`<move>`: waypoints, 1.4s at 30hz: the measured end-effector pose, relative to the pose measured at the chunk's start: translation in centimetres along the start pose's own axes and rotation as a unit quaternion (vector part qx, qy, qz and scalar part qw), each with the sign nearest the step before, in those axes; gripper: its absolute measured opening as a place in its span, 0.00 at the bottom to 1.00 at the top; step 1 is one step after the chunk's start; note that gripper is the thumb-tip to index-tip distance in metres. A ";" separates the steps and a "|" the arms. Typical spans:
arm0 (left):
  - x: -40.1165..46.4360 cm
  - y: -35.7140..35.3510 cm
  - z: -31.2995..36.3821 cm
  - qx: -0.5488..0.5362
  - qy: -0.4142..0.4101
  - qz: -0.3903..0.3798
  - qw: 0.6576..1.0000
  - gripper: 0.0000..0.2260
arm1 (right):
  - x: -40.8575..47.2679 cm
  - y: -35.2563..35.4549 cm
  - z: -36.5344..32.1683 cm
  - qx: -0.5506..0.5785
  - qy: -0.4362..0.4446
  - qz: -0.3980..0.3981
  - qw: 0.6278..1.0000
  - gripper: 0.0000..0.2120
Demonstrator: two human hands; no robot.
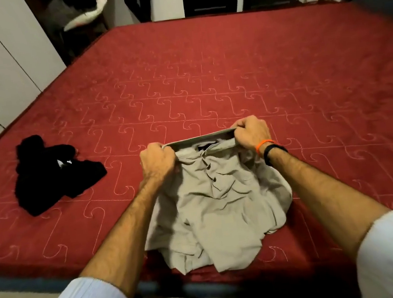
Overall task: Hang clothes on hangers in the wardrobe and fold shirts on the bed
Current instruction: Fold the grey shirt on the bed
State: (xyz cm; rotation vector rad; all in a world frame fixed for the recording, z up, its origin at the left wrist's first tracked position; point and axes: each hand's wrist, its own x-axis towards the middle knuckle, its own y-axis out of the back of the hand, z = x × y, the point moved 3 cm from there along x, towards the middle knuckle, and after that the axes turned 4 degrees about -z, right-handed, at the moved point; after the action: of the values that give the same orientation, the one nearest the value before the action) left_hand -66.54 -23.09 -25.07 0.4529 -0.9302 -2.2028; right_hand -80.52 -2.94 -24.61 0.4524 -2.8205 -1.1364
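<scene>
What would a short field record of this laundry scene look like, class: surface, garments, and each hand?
surface: red bed
held garment: beige shirt, crumpled, lower part lying on the bed near its front edge
left hand: grips the shirt's collar at its left end
right hand: grips the collar at its right end
collar: pulled taut between the hands
other garment: black clothing, bunched on the bed, left of the shirt, apart from it
fold state: not yet folded

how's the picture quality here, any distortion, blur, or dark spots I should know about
Head view: wide-angle bending curves the bed edges; warm dim light; the far wardrobe area is dark and smeared; the black garment loses all detail; both hands, left and right, and the beige shirt are fairly sharp.
</scene>
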 end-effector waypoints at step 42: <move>4.8 13.2 29.2 -0.009 -0.405 0.119 0.907 0.13 | 1.6 33.1 -8.4 -0.197 0.179 0.297 0.917 0.07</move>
State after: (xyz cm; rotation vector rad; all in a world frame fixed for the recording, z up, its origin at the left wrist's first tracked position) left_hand -79.73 -18.92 4.21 -0.6232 -1.2880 -2.1606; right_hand -88.69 13.61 4.14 -0.2050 -2.1040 -1.2610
